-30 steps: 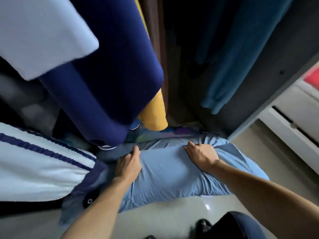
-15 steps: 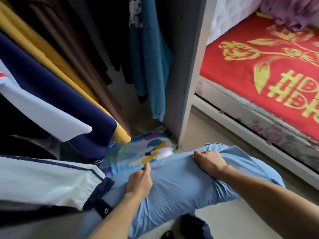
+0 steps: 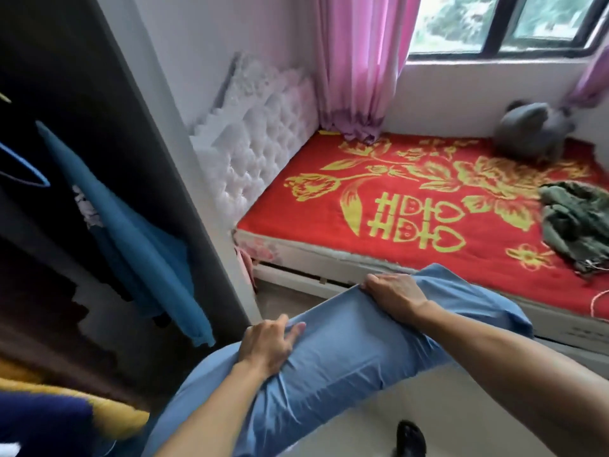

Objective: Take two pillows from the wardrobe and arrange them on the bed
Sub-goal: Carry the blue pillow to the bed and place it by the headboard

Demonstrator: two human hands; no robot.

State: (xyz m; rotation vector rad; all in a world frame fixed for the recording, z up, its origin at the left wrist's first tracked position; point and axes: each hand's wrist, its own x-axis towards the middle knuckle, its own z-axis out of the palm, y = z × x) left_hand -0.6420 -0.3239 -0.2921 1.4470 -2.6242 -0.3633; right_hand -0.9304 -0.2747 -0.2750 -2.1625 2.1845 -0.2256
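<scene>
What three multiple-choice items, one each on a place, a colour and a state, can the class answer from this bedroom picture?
1. Where does the green cloth lie?
A. on the bed's right side
B. in the wardrobe
C. on the floor

2. What colour is the pillow?
A. yellow
B. light blue
C. white

3. How is the pillow held?
A. by one hand
B. resting on the bed
C. gripped by both hands

Key: 1 A, it sits on the red bedspread; 2 B, its case is pale blue; 3 C, left hand and right hand clutch it.
</scene>
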